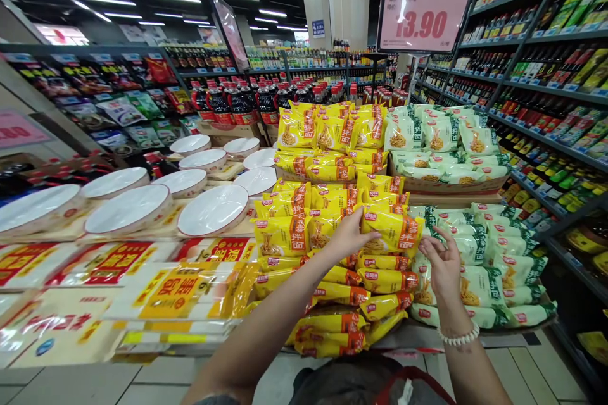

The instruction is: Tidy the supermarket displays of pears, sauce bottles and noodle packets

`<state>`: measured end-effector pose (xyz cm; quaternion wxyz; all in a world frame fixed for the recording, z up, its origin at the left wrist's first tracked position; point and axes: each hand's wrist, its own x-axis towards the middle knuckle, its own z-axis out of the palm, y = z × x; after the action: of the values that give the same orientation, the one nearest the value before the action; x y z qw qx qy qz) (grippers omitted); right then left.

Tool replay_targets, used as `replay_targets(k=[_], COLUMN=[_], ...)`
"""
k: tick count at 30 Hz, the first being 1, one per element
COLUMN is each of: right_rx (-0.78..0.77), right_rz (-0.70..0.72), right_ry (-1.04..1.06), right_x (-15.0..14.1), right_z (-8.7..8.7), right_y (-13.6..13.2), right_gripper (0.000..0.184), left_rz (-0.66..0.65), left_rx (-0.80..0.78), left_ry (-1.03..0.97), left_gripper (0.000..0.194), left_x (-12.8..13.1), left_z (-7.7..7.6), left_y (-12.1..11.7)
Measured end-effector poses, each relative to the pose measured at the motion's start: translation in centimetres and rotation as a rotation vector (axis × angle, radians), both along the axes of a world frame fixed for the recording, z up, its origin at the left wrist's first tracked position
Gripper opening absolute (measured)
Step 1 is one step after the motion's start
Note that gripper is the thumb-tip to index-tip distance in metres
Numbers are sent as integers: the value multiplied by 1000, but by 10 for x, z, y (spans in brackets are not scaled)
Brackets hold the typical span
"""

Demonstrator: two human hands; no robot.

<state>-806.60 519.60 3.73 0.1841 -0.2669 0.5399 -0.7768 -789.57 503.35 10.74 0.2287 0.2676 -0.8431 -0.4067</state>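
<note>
A yellow noodle packet (390,231) with an orange right end lies at the front of a stack of matching packets. My left hand (352,234) is closed on its left end, thumb over the front. At the packet's right edge is my right hand (443,257), its fingers apart and slightly bent. Those fingertips are at or very near the wrapper; whether they press on it I cannot tell. Yellow noodle packets (282,237) stand upright to the left, and more lie flat below. Green-and-white noodle packets (479,285) are piled behind and beside my right hand.
White bowls (213,209) and flat yellow-and-white packages (175,291) cover the display to the left. Bottles of dark liquid (242,104) stand behind. A pink price sign (427,9) rises at the back right. Tall shelves (546,85) line the right side.
</note>
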Motion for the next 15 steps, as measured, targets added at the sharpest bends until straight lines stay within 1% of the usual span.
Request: replay_targets(k=[2,4,7,9,13,14,15], right_rx=[93,139,164,194,267,282,293], right_rz=[72,136,108,93,103,94,80], right_ry=[58,95,125,140,160,168,188], right_x=[-14,-20,-23,-26,-34,-33,-30], right_z=[-8,-13,-16,-16,-16,-16,-15], right_y=[-4,-13,-27,-32,-31,-28,-25], right_gripper=[56,53,51,49,54,55,56], left_rz=[49,85,130,162,171,186,204], left_rx=[-48,-55,-72,-98,-72,-82,-126], left_ry=[-121,-214,-290,-320,-348,-349,-335], left_gripper=[46,46,49,50,53,54,54], left_x=[2,0,-4,-8,-12,-12,-10], left_z=[-3,-8,-14,-14,-11,-10,-9], left_y=[-3,-4,-6,-7,1,6,11])
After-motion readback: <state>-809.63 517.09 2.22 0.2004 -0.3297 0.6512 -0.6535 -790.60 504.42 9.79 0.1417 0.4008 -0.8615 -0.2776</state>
